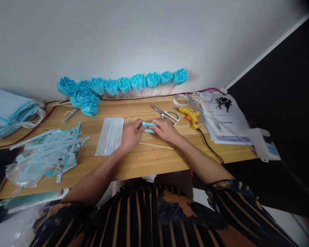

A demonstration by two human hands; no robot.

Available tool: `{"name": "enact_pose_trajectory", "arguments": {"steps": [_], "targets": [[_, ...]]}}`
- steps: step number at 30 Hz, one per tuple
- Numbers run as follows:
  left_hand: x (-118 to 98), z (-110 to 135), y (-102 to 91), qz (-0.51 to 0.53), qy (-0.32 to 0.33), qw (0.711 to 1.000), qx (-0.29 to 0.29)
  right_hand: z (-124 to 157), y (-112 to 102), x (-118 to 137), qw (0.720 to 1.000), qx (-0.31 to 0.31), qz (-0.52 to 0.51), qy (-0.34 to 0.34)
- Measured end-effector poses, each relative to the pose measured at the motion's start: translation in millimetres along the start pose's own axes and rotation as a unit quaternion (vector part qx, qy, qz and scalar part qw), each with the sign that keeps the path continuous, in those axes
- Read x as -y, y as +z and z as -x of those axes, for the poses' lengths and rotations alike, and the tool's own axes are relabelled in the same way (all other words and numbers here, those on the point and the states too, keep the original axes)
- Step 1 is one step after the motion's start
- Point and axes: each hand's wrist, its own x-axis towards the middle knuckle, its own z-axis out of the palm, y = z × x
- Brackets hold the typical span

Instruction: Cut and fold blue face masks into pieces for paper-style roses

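A small piece of folded blue mask fabric (149, 125) is pinched between my two hands over the middle of the table. My left hand (132, 133) grips its left end, fingers closed. On its right end my right hand (166, 129) is closed as well. Part of the piece is hidden by the fingers. Beside my left hand lies a flat pleated face mask (109, 136) in pale blue. A thin wooden stick (156, 145) rests on the table just below my hands. Scissors (167, 114) with white handles lie beyond my right hand.
Blue fabric roses (125, 84) line the wall. Cut strips (67, 147) pile up at left, near a stack of masks (12, 113). A yellow glue gun (190, 116), a tape roll (181, 100), papers (226, 120) and keys (224, 102) occupy the right. A cord (208, 147) crosses the table edge.
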Motion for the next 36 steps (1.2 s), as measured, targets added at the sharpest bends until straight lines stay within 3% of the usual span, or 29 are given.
{"name": "enact_pose_trajectory", "arguments": {"steps": [7,13,18,24,32,36], "targets": [[-2.7,2.1,0.3,-0.003,-0.015,1.0,-0.013,-1.9,-4.4,-9.7,0.995,0.045,-0.071,0.048],[-11.7,0.6,-0.6,0.005,-0.019,0.999,-0.035,-2.5,-6.5,-15.1,0.994,0.048,-0.084,0.052],[-11.8,-2.6,-5.3,0.018,-0.043,0.999,0.007,-2.7,-5.2,-10.9,0.993,0.051,-0.09,0.058],[-13.2,1.0,-6.8,-0.029,-0.013,0.999,0.008,-0.2,-5.5,-4.6,0.991,0.052,-0.121,0.031],[-19.0,1.5,-8.4,-0.129,0.03,0.991,-0.005,-2.2,-0.8,-6.0,0.998,0.029,-0.048,0.003],[-17.2,0.1,-9.9,-0.138,0.034,0.99,0.003,-1.5,-1.5,-6.7,0.996,0.04,-0.075,0.014]]}}
